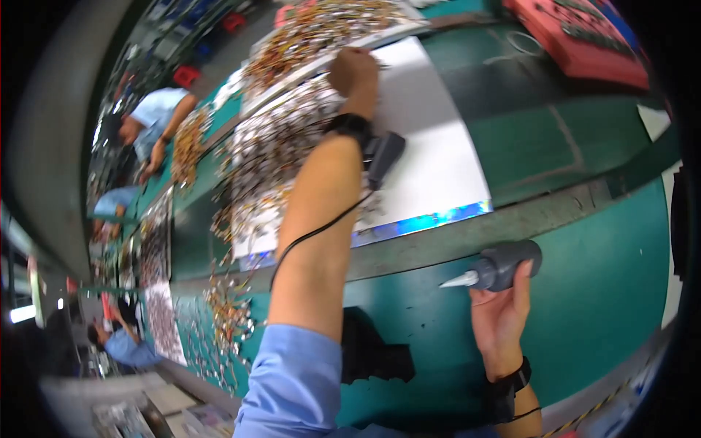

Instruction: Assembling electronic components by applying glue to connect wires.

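Note:
My right hand [500, 314] holds a dark grey squeeze bottle [511, 264] lying almost level, its pale pointed nozzle aimed left over the green bench. Stretched far ahead, my left hand [355, 71] is closed over the far part of a white sheet [427, 139]; its fingers curl away from view, hiding what they may hold. Many small parts with thin wires [277, 139] lie in rows on the sheet, left of my left forearm. Both wrists wear black bands, and a thin black cord hangs from the left one.
A heap of orange and brown wired parts [321, 33] fills a tray beyond the sheet. A red bin [577, 40] stands far right. More loose wired parts [230, 314] lie near left. A black cloth-like piece [372, 347] rests before me. Several people in blue work along the left.

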Demonstrator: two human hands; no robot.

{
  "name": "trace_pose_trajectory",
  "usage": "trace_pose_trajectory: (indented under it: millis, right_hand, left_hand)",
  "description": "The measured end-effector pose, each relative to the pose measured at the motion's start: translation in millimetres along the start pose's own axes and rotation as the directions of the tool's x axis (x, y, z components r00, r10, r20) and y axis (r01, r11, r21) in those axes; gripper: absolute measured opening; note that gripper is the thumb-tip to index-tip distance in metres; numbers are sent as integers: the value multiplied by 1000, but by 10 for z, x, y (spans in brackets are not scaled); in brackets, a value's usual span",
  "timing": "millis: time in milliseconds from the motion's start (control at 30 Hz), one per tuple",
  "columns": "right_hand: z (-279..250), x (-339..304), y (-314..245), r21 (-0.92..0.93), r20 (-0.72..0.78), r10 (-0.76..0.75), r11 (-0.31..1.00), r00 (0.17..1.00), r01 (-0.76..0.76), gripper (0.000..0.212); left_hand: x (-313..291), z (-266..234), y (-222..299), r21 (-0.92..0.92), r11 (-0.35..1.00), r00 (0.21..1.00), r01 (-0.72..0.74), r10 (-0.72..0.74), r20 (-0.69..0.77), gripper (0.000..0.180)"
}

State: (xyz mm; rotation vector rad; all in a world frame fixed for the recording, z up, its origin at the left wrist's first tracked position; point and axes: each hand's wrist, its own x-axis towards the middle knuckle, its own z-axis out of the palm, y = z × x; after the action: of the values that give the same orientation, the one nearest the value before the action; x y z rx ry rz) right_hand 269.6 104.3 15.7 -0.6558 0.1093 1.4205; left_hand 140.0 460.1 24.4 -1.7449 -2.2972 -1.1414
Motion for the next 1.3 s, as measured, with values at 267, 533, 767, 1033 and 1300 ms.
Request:
trace_pose_trajectory:
  millis: [267,533,767,1033,1300]
  right_hand:
    - [-140,-244,-135,69,184,-118,992,976,107,32]
    - [-357,-327,-184,157,334,-57,988,941,4,39]
    - [-514,-395,-200,120,380,-55,993,923,9,44]
    - [-532,-648,-180,92,328,-48,996,943,19,46]
    - [-664,-680,-89,113,342,44,990,939,-87,49]
  left_hand:
    - [-388,-1069,93,-281,956,991,-88,56,-123,17]
    - [-1309,-2539,-558,-451,879,982,-158,93,-161,12]
    - [-3006,-3822,-1521,-752,651,979,107,61,193,17]
    - [-4501,-4242,-2531,-792,439,893,424,-348,285,26]
    - [-4771,-4118,-2553,-561,811,965,169,-252,-74,24]
